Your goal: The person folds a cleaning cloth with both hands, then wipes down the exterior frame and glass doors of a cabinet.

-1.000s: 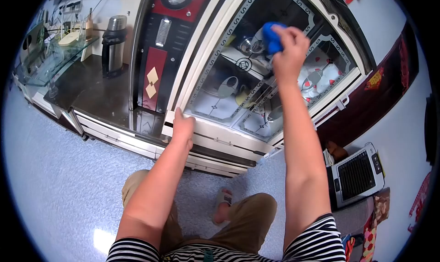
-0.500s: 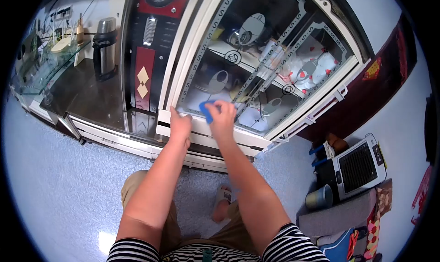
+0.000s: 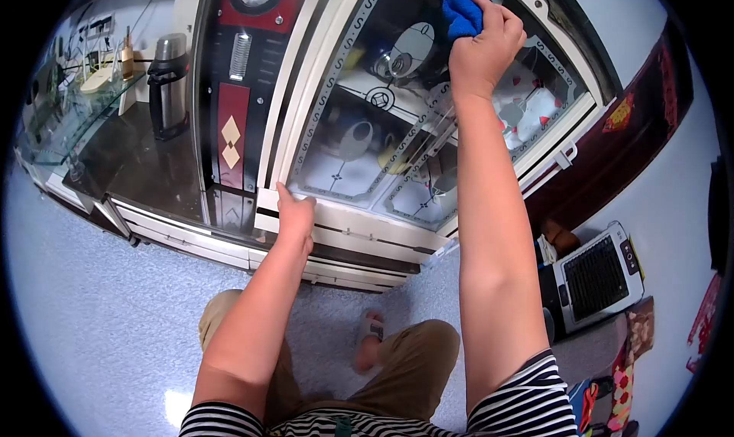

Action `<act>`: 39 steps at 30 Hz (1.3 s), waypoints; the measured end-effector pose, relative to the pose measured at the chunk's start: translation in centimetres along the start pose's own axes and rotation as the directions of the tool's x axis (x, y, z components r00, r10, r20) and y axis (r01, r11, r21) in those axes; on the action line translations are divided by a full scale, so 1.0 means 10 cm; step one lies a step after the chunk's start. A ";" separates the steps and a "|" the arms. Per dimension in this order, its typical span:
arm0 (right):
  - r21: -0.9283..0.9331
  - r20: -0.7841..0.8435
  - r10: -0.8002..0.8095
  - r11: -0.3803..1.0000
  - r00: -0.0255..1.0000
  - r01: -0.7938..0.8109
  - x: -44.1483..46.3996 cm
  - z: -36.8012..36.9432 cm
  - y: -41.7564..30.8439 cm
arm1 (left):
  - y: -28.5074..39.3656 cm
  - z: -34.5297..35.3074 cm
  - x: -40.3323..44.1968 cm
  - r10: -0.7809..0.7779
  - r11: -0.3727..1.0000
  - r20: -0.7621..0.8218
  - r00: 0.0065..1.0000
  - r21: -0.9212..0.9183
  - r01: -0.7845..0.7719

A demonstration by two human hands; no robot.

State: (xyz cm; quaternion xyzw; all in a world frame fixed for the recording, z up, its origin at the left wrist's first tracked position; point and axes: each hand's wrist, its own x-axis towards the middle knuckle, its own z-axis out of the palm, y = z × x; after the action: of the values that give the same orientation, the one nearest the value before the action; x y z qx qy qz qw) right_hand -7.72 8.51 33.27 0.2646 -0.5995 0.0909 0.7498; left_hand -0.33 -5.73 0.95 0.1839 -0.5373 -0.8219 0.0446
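In my right hand (image 3: pixel 489 47) is a bunched blue cloth (image 3: pixel 462 14), pressed against the upper part of the cabinet's glass door (image 3: pixel 413 93). The fingers are wrapped round the cloth at its right side. My left hand (image 3: pixel 295 219) rests on the lower left corner of the white cabinet frame (image 3: pixel 269 200), a finger and the thumb apart and nothing held; its other fingers are partly hidden. Patterned borders and oval designs decorate the glass. Behind it are shelves with dishes and a white item with red spots (image 3: pixel 527 116).
A steel thermos (image 3: pixel 170 85) stands on the dark counter (image 3: pixel 145 162) at left, near a glass shelf (image 3: pixel 92 116). White drawers (image 3: pixel 359 242) lie below the glass. At right are a grey air cooler (image 3: pixel 600 276) and a sofa (image 3: pixel 573 360). A slippered foot (image 3: pixel 370 337) is on the floor.
My right hand has moved up and to the right across the glass with the blue cloth, the arm now stretched out. My left hand has stayed at the frame's corner.
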 end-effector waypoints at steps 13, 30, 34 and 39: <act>0.197 0.656 -0.066 0.977 0.751 -0.086 -2.59 -0.88 -1.09 | 0.09 -0.06 -0.11 -0.019 0.999 0.049 0.999 -0.039 0.021; -0.004 0.118 -0.032 0.999 0.992 0.033 -0.25 0.22 -0.57 | 0.22 -0.09 -0.19 -0.072 0.989 0.094 0.993 -0.124 0.083; 0.168 0.369 -0.126 0.983 0.921 0.068 -1.45 -0.07 -1.02 | 0.06 -0.11 -0.03 -0.042 0.998 0.051 0.998 -0.048 0.044; 0.295 0.607 -0.219 0.955 0.764 0.040 -2.30 -0.54 -1.33 | 0.03 -0.16 0.00 -0.013 0.997 0.049 0.999 -0.079 0.017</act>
State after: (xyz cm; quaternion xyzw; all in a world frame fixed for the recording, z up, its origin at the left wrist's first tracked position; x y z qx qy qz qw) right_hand -3.21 4.20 6.94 0.4184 -0.7790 0.0233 0.4663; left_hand 0.21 -7.26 0.70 0.1661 -0.5039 -0.8470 0.0328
